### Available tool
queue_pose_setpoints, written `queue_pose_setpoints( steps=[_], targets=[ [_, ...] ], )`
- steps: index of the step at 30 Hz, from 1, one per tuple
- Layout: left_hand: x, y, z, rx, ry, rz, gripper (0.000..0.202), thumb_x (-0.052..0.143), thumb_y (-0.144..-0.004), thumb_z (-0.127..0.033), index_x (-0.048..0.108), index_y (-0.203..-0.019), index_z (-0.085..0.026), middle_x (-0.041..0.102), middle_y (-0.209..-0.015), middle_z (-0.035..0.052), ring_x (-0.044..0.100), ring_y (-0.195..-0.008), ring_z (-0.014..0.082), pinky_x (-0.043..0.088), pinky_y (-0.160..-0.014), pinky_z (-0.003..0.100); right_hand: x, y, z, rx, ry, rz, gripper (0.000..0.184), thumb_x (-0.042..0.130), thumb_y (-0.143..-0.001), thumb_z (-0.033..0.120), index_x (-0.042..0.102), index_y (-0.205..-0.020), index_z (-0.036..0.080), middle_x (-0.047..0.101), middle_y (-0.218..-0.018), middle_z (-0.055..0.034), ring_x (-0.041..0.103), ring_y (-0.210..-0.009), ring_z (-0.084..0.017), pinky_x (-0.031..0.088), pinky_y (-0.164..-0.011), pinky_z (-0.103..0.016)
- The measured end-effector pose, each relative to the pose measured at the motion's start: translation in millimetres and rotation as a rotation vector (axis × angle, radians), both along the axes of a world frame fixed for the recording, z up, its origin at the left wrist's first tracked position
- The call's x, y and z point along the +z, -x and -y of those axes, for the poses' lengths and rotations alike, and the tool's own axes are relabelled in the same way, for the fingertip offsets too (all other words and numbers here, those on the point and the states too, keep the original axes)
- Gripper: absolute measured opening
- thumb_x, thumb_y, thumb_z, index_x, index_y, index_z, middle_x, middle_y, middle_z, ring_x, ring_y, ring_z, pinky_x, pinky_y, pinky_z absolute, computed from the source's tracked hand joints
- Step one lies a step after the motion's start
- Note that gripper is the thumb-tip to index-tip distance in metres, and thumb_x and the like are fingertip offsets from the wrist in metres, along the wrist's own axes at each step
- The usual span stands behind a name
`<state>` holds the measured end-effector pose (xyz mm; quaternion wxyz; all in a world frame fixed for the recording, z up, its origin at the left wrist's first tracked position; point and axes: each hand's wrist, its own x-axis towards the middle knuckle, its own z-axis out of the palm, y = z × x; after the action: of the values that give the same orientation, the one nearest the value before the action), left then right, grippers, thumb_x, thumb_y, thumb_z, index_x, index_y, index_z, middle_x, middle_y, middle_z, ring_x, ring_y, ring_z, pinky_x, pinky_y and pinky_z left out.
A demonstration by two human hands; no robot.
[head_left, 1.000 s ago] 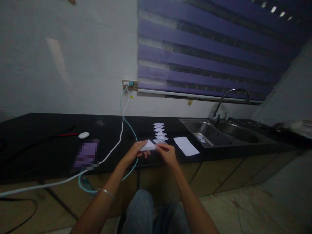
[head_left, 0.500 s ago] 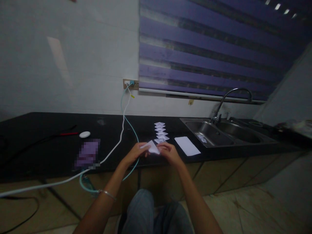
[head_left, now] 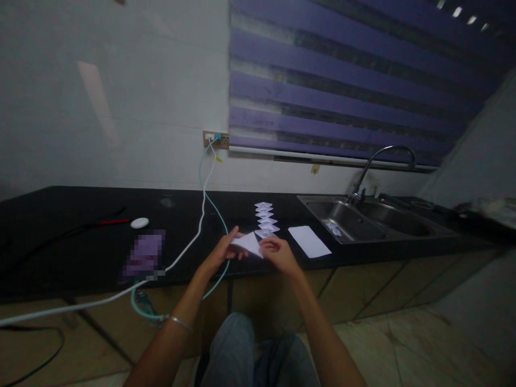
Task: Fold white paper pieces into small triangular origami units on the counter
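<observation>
A folded piece of white paper (head_left: 250, 243) is held between my two hands over the front of the black counter. My left hand (head_left: 226, 250) supports its left side from beneath, fingers partly hidden under it. On the other side, my right hand (head_left: 279, 252) pinches the right edge between thumb and fingers. Just beyond them lies a column of several folded white paper pieces (head_left: 266, 221), overlapping one another with pointed ends. To the right of my right hand rests a stack of flat white paper sheets (head_left: 309, 241).
A steel double sink (head_left: 342, 236) with a curved faucet (head_left: 373, 156) is at the right. White and teal cables (head_left: 200, 226) run from the wall outlet (head_left: 216, 139) across the counter (head_left: 97, 247). A white round object (head_left: 140, 223) and a blurred purple item (head_left: 145, 252) lie left.
My left thumb has lifted off the top of the folded paper, and the paper has tilted with its right corner lower. My right hand stays at its right edge.
</observation>
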<state>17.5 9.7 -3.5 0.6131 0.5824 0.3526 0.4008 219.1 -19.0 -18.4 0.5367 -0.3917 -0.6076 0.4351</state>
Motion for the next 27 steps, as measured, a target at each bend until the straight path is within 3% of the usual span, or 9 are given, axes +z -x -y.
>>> queue_pose_setpoints(
  steps=[4, 10, 13, 17, 21, 27],
  targets=[
    [1.1, 0.8, -0.3, -0.006, 0.044, 0.067, 0.072, 0.036, -0.073, -0.077, 0.064, -0.088, -0.011, 0.064, -0.056, 0.0059, 0.054, -0.040, 0.0118, 0.018, -0.035, 0.018, -1.3, -2.0, -1.2, 0.034, 0.026, -0.014, 0.025, 0.074, -0.063, 0.025, 0.069, -0.086, 0.015, 0.067, -0.068, -0.0012, 0.060, -0.056, -0.012, 0.046, -0.053, -0.022],
    [0.4, 3.5, -7.5, -0.146, 0.080, 0.111, 0.085, 0.023, -0.066, -0.086, 0.063, -0.081, -0.012, 0.066, -0.060, 0.0115, 0.056, -0.043, 0.0146, 0.013, -0.034, 0.019, -3.7, -4.3, -3.1, -0.003, 0.057, -0.073, 0.023, 0.075, -0.063, 0.025, 0.065, -0.079, 0.015, 0.063, -0.054, 0.0016, 0.057, -0.048, -0.012, 0.043, -0.049, -0.022],
    [0.2, 4.0, -3.5, -0.156, -0.061, 0.057, 0.066, 0.043, -0.073, -0.072, 0.065, -0.072, -0.010, 0.066, -0.063, 0.0116, 0.055, -0.047, 0.0120, 0.018, -0.036, 0.019, -1.8, -3.7, -2.3, 0.002, 0.061, -0.128, 0.023, 0.076, -0.062, 0.027, 0.061, -0.076, 0.016, 0.063, -0.054, 0.0021, 0.057, -0.048, -0.012, 0.043, -0.049, -0.022],
    [3.3, 0.1, 10.5, -0.106, -0.210, -0.098, 0.035, 0.069, -0.071, -0.045, 0.069, -0.077, -0.011, 0.068, -0.073, 0.0085, 0.057, -0.058, 0.0120, 0.037, -0.049, 0.019, -0.6, -1.0, -2.2, -0.009, 0.079, -0.166, 0.026, 0.078, -0.060, 0.030, 0.057, -0.071, 0.017, 0.063, -0.054, 0.0021, 0.057, -0.048, -0.012, 0.043, -0.050, -0.023],
    [4.2, -4.4, 16.4, -0.059, -0.275, -0.163, 0.033, 0.067, -0.073, -0.042, 0.071, -0.079, -0.011, 0.067, -0.068, 0.0062, 0.054, -0.053, 0.0111, 0.039, -0.049, 0.020, -0.8, 0.8, -2.2, 0.012, 0.101, -0.151, 0.027, 0.079, -0.060, 0.030, 0.058, -0.069, 0.017, 0.064, -0.056, 0.0011, 0.060, -0.051, -0.014, 0.045, -0.052, -0.023],
    [5.0, -3.2, 16.2, -0.008, -0.278, -0.156, 0.034, 0.062, -0.078, -0.045, 0.070, -0.083, -0.012, 0.066, -0.067, 0.0040, 0.050, -0.046, 0.0083, 0.036, -0.046, 0.019, 6.2, 1.0, 4.7, 0.089, 0.063, -0.164, 0.019, 0.073, -0.069, 0.030, 0.063, -0.078, 0.017, 0.068, -0.068, -0.0020, 0.065, -0.064, -0.016, 0.050, -0.065, -0.028]
  ],
)
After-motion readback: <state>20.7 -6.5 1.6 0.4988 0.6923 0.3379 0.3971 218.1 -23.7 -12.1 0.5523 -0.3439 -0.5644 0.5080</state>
